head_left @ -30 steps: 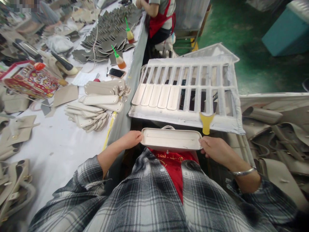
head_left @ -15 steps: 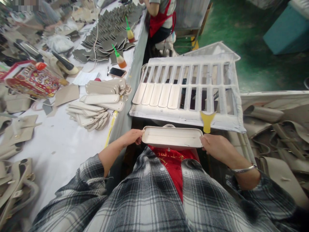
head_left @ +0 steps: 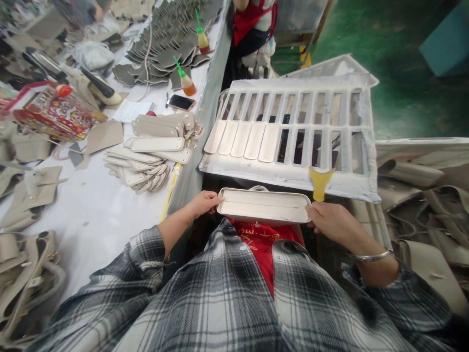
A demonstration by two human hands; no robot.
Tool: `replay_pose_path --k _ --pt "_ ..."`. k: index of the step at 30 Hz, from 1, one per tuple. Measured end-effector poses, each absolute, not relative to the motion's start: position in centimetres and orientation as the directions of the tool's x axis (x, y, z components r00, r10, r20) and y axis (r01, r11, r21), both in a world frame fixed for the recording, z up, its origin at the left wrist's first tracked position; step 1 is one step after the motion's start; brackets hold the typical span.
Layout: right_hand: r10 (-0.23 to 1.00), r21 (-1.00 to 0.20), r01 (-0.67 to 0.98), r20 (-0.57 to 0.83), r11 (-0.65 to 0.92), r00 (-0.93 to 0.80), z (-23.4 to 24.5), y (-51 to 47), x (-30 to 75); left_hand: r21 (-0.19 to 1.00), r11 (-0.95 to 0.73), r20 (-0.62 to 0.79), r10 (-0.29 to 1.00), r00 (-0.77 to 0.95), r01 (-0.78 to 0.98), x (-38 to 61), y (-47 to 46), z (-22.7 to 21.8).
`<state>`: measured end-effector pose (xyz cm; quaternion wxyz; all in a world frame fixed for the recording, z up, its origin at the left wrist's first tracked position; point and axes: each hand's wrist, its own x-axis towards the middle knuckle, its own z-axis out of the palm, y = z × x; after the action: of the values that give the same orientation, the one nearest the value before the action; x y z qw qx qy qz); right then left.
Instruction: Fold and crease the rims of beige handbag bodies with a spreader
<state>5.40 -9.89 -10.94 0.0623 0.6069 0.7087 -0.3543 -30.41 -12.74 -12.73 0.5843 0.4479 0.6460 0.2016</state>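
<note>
I hold a long cream oblong panel level in front of my chest, one end in each hand. My left hand pinches its left end. Closed round the right end is my right hand, with a yellow scraper sticking up beside it; whether the hand also holds the scraper I cannot tell. Just beyond stands a white slotted rack with several cream panels lying in its left slots.
A stack of the same cream panels lies on the white table to my left, with two glue bottles, a phone and grey cut pieces farther back. A person in a red apron stands beyond. Beige bags pile up on the right.
The view has shifted slightly. My hands have kept the panel held in front of my chest, raised a little toward the rack.
</note>
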Motion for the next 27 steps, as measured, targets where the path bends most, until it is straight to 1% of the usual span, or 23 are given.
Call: replay_pose_path --k 2,4,5,6,7,8,9,11,12,14,16,18,19,21,22,23,24,25,26,27 --pt "0.808 -0.446 0.895 -0.535 -0.021 -0.247 -10.7 -10.0 5.5 0.744 0.456 -0.572 0.813 0.111 0.487 -30.6 -12.7 -11.8" --pt "0.807 -0.476 0.878 -0.536 -0.047 -0.247 -10.3 -10.3 5.6 0.644 0.298 -0.526 0.841 0.125 0.705 -30.3 -12.6 -10.8" --pt "0.81 -0.496 0.866 -0.531 -0.059 -0.249 -10.2 -10.5 5.7 0.561 0.181 -0.472 0.872 0.132 0.808 -29.8 -12.5 -10.2" --pt "0.814 -0.512 0.857 -0.524 -0.066 -0.25 -10.1 -10.6 5.7 0.476 0.06 -0.38 0.914 0.143 0.878 -28.9 -12.4 -9.8" --pt "0.818 -0.518 0.853 -0.519 -0.07 -0.248 -10.0 -10.6 5.8 0.414 -0.05 -0.267 0.948 0.174 0.909 -27.8 -12.4 -9.3" --pt "0.823 -0.509 0.858 -0.515 -0.071 -0.238 -10.0 -10.7 5.8 0.386 -0.157 -0.146 0.962 0.229 0.909 -26.2 -12.5 -9.0" --pt "0.83 -0.494 0.867 -0.511 -0.069 -0.225 -10.0 -10.7 5.8 0.391 -0.278 -0.038 0.948 0.317 0.877 -24.4 -12.6 -8.8" --pt "0.84 -0.462 0.886 -0.498 -0.048 -0.215 -10.1 -10.7 5.9 0.445 -0.522 0.111 0.839 0.533 0.728 -20.2 -12.8 -8.9" --pt "0.845 -0.453 0.891 -0.49 -0.035 -0.216 -10.3 -10.8 5.9 0.451 -0.612 0.132 0.765 0.63 0.649 -18.1 -12.9 -9.1" --pt "0.841 -0.462 0.886 -0.492 -0.034 -0.224 -10.5 -10.8 6.0 0.408 -0.719 0.082 0.643 0.762 0.563 -14.7 -12.7 -10.0" --pt "0.825 -0.481 0.874 -0.518 -0.062 -0.227 -10.8 -10.9 5.9 0.334 -0.769 -0.024 0.572 0.82 0.545 -12.9 -12.4 -10.8" --pt "0.84 -0.455 0.89 -0.498 -0.045 -0.213 -11.0 -10.9 5.7 0.276 -0.793 -0.096 0.54 0.836 0.544 -12.4 -12.1 -11.2" --pt "0.866 -0.415 0.91 -0.457 -0.004 -0.204 -11.1 -10.8 5.6 0.262 -0.799 -0.11 0.533 0.839 0.542 -12.5 -12.0 -11.2" --pt "0.908 -0.338 0.938 -0.365 0.078 -0.207 -11.2 -10.7 5.5 0.258 -0.803 -0.112 0.527 0.843 0.536 -12.8 -11.9 -11.0" --pt "0.905 -0.355 0.931 -0.366 0.082 -0.219 -11.2 -10.6 5.6 0.264 -0.803 -0.107 0.527 0.843 0.535 -13.0 -11.9 -10.9" --pt "0.883 -0.424 0.905 -0.409 0.041 -0.232 -11.2 -10.5 5.8 0.272 -0.8 -0.102 0.528 0.843 0.534 -13.1 -11.9 -10.8" --pt "0.844 -0.524 0.85 -0.478 -0.052 -0.243 -11.3 -10.4 6.0 0.281 -0.796 -0.099 0.531 0.842 0.536 -13.2 -11.9 -10.8" --pt "0.793 -0.621 0.762 -0.552 -0.185 -0.258 -11.4 -10.3 6.4 0.292 -0.793 -0.094 0.533 0.841 0.535 -13.2 -11.9 -10.8" --pt "0.741 -0.688 0.649 -0.611 -0.325 -0.277 -11.6 -10.3 6.8 0.303 -0.789 -0.089 0.535 0.84 0.534 -13.3 -12.0 -10.9" --pt "0.701 -0.725 0.528 -0.647 -0.443 -0.301 -11.9 -10.2 7.3 0.312 -0.786 -0.082 0.538 0.839 0.534 -13.3 -12.0 -11.1"
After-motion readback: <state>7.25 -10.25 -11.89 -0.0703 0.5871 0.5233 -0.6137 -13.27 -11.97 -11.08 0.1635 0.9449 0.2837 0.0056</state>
